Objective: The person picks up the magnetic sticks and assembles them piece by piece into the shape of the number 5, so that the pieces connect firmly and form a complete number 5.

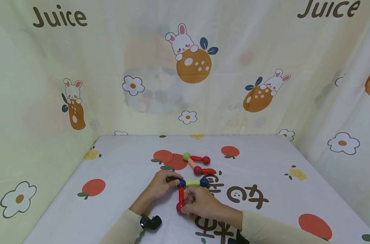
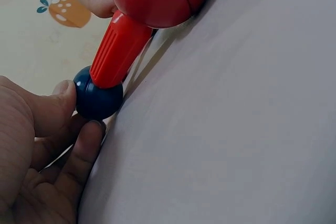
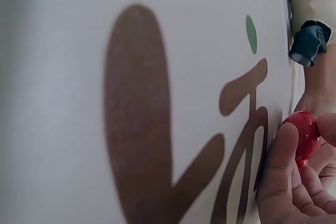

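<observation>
Nearest to me, a black wrist camera (image 1: 151, 222) sits on the person's left wrist, at the end of a cream sleeve (image 1: 125, 225). A little farther and to the right, the right hand (image 1: 200, 202) grasps a red ball (image 1: 180, 207) between thumb and fingers. From this ball a red rod (image 1: 181, 194) goes away to a dark blue ball (image 1: 181, 183), which the left hand (image 1: 161, 183) pinches from the left side. To the right of it, a yellow-green rod (image 1: 193, 183) leads to a second blue ball (image 1: 204, 182), which rests over the brown lettering of the white tablecloth (image 1: 264, 169).

Farther, well apart from both hands, lies another piece: a light green ball (image 1: 186, 156) with two rods, each reaching one dark red ball. From the nearer dark red ball (image 1: 197, 170), one more red stick (image 1: 209, 171) points to the right. Behind the table hangs a cream curtain (image 1: 105, 61) with printed rabbits.
</observation>
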A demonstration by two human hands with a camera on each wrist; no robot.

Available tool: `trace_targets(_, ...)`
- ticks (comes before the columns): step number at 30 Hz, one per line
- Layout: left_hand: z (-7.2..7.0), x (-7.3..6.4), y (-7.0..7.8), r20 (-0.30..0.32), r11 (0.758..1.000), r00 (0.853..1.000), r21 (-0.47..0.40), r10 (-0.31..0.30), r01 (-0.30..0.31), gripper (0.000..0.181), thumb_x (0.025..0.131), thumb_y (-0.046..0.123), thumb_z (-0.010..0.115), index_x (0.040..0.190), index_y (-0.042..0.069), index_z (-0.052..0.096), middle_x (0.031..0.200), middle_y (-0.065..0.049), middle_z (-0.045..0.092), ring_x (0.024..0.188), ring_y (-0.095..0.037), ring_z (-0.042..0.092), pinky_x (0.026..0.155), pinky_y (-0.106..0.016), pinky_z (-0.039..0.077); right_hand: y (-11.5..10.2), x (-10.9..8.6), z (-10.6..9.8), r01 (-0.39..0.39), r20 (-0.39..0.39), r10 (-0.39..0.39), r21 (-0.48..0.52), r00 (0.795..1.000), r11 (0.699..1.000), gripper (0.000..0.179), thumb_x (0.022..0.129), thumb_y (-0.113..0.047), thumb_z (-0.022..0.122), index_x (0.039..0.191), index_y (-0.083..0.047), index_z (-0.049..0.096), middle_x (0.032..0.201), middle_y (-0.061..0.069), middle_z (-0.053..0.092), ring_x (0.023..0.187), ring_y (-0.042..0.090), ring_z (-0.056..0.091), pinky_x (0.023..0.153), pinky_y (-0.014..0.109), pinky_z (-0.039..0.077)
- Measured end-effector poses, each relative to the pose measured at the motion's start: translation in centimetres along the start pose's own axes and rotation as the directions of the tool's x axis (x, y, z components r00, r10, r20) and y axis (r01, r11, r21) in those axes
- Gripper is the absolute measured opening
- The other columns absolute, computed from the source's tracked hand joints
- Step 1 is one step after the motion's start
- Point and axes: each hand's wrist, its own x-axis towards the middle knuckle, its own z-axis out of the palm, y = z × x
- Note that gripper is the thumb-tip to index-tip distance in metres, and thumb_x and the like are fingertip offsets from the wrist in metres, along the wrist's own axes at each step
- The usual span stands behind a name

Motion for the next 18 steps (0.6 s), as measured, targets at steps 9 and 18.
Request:
trace_targets(9,0.1,-0.1,0.0,0.001,1.000,1.000,-0.006,0.001,-0.001,0.018,0.097,0.010,0.067,0.110,0.016,0.078,0.102,0.003,0.073,0.092,-0.015,0.063,0.084,-0.030,0.054,0.0,-0.4,-0.6,-0.045,0.007,0.045,0.044,0.999,0.998,0.024,0.087,-0.014,0.078,0.101,-0.003,0.062,0.081,0.007,0.066,0.064,0.023,0.068,0.056,0.033,0.058)
trace_targets(18,0.0,-0.1,0.0,-0.002,1.000,1.000,0.000,0.005,-0.005,0.018,0.098,0.011,0.067,0.111,0.016,0.078,0.103,0.003,0.073,0.094,-0.015,0.063,0.087,-0.031,0.054,0.2,-0.5,-1.4,0.022,-0.136,-0.026,-0.033,0.990,0.999,0.017,0.091,-0.009,0.071,0.102,0.000,0.062,0.075,0.004,0.063,0.061,0.020,0.062,0.054,0.026,0.051)
